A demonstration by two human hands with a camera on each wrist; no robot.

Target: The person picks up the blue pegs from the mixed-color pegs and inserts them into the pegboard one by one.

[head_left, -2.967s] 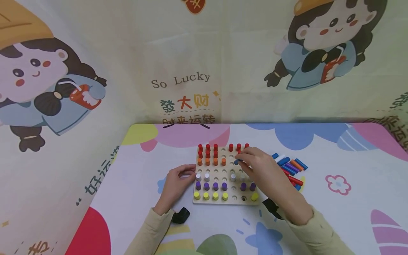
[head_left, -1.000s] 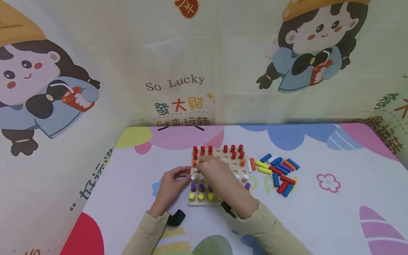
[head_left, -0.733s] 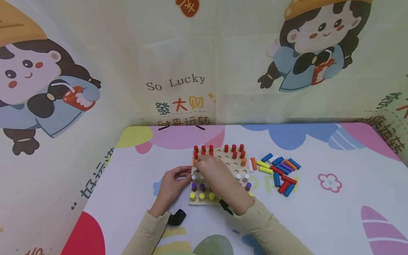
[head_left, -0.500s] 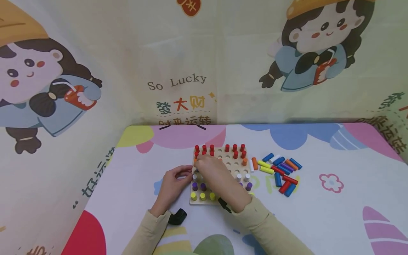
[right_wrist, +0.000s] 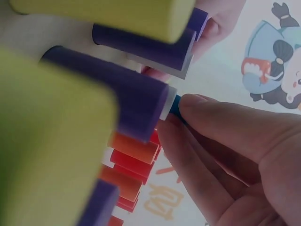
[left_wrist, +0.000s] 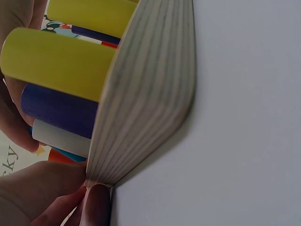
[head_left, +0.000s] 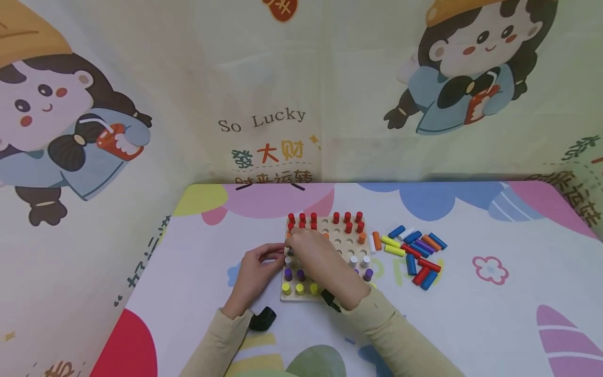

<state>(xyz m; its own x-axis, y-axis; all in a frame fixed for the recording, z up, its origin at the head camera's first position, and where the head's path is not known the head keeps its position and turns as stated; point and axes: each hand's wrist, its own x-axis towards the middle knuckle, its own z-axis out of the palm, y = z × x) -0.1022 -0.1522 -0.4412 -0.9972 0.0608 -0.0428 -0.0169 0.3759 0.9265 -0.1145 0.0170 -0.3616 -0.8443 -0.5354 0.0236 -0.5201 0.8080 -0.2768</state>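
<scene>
A wooden pegboard lies mid-table in the head view, with rows of red, orange, white, purple and yellow pegs standing in its holes. My left hand pinches the board's left edge; the left wrist view shows thumb and fingers at its layered side. Over the board's left end, my right hand holds a blue peg between thumb and fingertip. That peg stands at the left end of the row between the orange and white pegs, its lower part hidden behind nearer pegs in the right wrist view.
Right of the board lies a loose pile of pegs, among them a yellow peg, a red peg and a blue peg. A patterned cloth wall rises behind the table. Black wrist-camera mounts sit at both cuffs.
My right hand has carried the blue peg leftward from above the board's right half to its left end, and has barely moved over the last second. The left hand stays at the edge.
</scene>
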